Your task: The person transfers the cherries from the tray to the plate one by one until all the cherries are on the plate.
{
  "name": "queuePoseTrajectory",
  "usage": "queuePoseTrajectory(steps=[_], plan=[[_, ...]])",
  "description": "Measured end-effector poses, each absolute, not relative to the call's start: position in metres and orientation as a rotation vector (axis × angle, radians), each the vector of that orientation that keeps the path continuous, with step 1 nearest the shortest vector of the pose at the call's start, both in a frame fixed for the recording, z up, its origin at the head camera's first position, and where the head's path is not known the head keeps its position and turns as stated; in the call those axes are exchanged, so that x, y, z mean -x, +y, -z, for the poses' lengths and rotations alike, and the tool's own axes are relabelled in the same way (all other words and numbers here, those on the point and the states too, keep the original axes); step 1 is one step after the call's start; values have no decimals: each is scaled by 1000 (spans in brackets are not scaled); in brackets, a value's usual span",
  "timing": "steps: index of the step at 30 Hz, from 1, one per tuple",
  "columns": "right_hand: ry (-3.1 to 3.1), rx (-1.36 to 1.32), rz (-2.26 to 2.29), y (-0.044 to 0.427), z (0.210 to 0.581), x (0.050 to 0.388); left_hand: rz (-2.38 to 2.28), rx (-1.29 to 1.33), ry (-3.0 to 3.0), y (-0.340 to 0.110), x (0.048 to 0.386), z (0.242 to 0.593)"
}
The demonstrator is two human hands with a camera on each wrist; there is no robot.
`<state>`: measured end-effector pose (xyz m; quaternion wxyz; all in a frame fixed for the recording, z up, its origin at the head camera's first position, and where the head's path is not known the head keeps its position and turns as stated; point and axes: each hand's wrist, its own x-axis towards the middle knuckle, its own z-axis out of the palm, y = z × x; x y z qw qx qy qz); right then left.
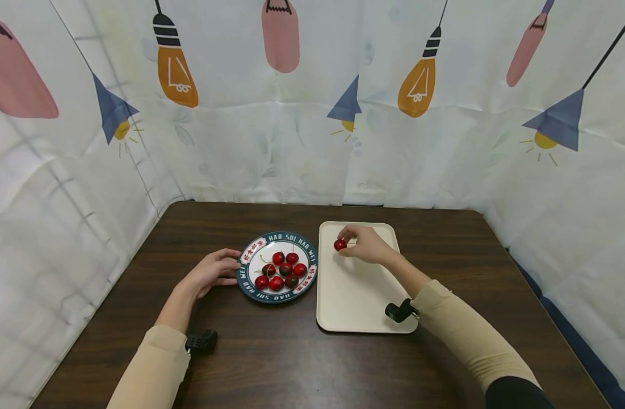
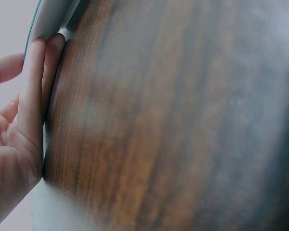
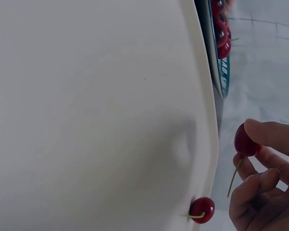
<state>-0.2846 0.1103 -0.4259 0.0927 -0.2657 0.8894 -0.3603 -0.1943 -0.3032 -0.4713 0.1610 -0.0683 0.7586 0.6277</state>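
My left hand [image 1: 212, 271] holds the left rim of a round plate [image 1: 244, 284] with a dark teal, lettered border. In the left wrist view, fingers [image 2: 32, 91] lie under the plate's edge [image 2: 43, 21], while another digit meets it from the far side. Several dark red cherries [image 1: 285, 269], some with stems, sit in the plate. Over the far left part of a cream tray [image 1: 363, 295], my right hand [image 1: 365, 244] pinches a cherry [image 3: 245, 141] by its body, stem hanging free. Another cherry [image 3: 202, 210] lies on the tray near its edge; the head view does not show it separately.
Plate and tray stand side by side on a dark wooden table [image 1: 261, 358]. Behind and at the sides hangs a white curtain [image 1: 302, 147] printed with lamps, bulbs and pencils. A black wrist camera [image 1: 401, 311] on the right arm hangs over the tray.
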Motion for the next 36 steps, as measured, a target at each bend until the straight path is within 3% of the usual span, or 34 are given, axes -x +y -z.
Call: queuePoseTrajectory(steps=[36], plan=[[2534,1034,991,34,420,267,-1788,200,2163,-302,193,467]])
